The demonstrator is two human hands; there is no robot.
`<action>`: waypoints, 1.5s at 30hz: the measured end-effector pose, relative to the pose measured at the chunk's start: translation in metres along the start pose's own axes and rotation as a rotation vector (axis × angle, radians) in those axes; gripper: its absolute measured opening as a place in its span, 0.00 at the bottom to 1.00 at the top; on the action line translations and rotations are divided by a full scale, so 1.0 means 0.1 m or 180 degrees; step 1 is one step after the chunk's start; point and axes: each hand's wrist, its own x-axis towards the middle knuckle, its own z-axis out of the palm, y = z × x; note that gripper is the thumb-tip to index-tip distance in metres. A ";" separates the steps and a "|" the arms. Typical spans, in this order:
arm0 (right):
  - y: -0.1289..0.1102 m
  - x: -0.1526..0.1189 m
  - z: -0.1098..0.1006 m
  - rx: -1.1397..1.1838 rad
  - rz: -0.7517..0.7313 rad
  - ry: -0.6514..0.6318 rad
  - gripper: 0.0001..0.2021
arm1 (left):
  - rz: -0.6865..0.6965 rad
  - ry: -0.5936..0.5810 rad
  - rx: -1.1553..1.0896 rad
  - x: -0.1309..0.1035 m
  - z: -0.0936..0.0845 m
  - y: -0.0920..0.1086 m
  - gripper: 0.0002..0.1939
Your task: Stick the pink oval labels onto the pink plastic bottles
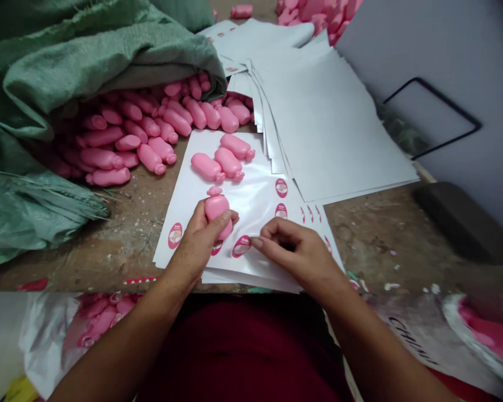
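My left hand point(197, 234) is closed around a small pink plastic bottle point(217, 209), its knobbed end pointing away from me. Thumb and forefinger of my right hand point(295, 248) pinch the edge of an oval pink-and-white sticker point(241, 246), just right of the bottle. Whether the sticker is fully off its backing I cannot tell. Beneath both hands lies a white sticker sheet point(255, 215) bearing a few more oval stickers point(281, 188). Three loose pink bottles point(227, 164) rest on the sheet's far part.
A green woven sack point(109, 56) at the left spills many pink bottles point(103, 158) onto the worn table point(373, 234). A stack of white sheets point(318, 111) lies at the back right. A dark block point(465, 220) sits at the right edge. Bags with pink pieces point(486, 329) stand below.
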 end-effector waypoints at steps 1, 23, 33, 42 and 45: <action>-0.03 -0.01 -0.04 0.0313 0.0008 -0.0020 0.14 | 0.0027 -0.0004 0.0040 -0.01 0.00 0.01 0.16; -0.17 0.02 -0.09 0.1039 -0.0065 -0.0574 0.16 | -0.0795 -0.1001 -0.0393 -0.32 0.10 0.18 0.39; -0.10 0.04 -0.07 0.0935 -0.0036 -0.0570 0.13 | -0.0748 -0.1012 -0.0459 -0.31 0.08 0.11 0.36; -0.10 0.01 -0.07 0.0318 -0.0099 -0.0252 0.13 | -0.0674 -0.1195 -0.0103 -0.35 0.01 0.12 0.25; -0.08 0.01 -0.07 0.0081 -0.0084 0.0077 0.13 | -0.0663 -0.1297 -0.0069 -0.36 0.03 0.11 0.27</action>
